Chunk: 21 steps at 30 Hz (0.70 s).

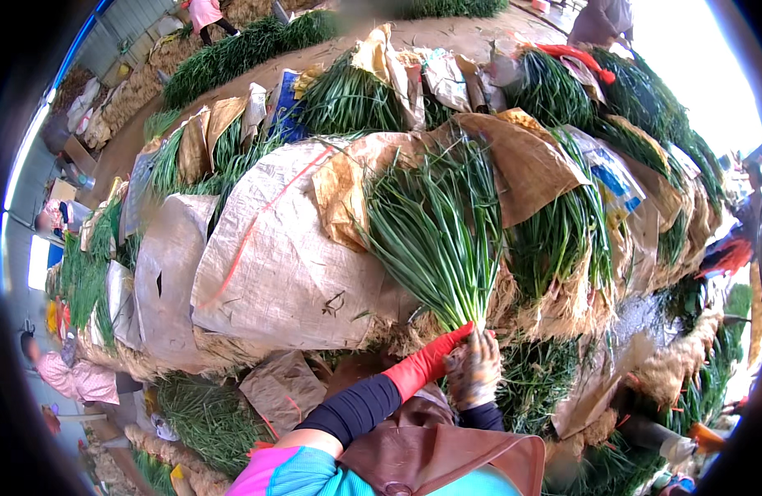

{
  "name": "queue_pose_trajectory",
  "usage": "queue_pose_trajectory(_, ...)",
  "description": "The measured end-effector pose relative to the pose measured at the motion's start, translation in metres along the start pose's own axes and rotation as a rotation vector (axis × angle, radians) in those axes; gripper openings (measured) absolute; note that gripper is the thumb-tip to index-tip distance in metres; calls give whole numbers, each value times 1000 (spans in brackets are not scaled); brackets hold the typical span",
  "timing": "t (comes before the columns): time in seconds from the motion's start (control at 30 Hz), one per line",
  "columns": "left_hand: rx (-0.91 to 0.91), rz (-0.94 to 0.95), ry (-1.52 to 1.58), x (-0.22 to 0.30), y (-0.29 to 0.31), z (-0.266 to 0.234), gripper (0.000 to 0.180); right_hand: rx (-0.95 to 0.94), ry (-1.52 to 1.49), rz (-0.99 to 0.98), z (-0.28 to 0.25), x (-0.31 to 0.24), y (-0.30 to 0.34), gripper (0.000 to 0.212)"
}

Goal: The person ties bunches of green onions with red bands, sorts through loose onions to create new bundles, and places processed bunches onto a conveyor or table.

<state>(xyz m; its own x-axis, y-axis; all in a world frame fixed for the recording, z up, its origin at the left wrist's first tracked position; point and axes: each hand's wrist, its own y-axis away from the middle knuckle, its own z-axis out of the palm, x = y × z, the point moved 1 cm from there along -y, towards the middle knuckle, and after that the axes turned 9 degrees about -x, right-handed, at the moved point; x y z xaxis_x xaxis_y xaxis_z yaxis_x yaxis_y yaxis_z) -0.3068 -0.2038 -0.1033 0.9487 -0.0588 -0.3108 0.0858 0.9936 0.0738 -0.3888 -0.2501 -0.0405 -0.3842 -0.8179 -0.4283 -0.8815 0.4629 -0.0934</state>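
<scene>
A fanned bunch of green onions (447,240) stands in front of me, its leaves pointing away and its pale stems gathered toward me. My left hand (449,345), in a red glove, is closed round the stem end. Against it, my right hand (474,372), in a stained, patterned glove, is also closed on the lower end. The roots of this bunch are hidden by my gloves. Behind its leaves lies a brown sheet of sacking (521,161) draped over the heap.
A long heap of green onions (554,236) spans the view, roots toward me, partly covered by a pale woven sack (290,256). More onions (207,409) lie low at the left. A person in pink (75,376) is at far left; another (600,21) stands at the back right.
</scene>
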Motion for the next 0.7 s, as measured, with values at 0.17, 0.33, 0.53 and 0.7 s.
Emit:
queue_pose_trajectory(0.17,-101,264,-513,3,30,76,59,97,1,-303,-48,-60,-9,50)
queue_pose_trajectory(0.33,43,474,-940,31,102,162,67,27,-225,-652,-56,-106,-45,54)
queue_pose_trajectory(0.53,201,920,-1072,114,205,203,55,-118,-314,-678,-23,-137,-65,59)
queue_pose_trajectory(0.7,385,1135,-1003,215,286,107,49,-368,-250,-564,28,-122,-50,45)
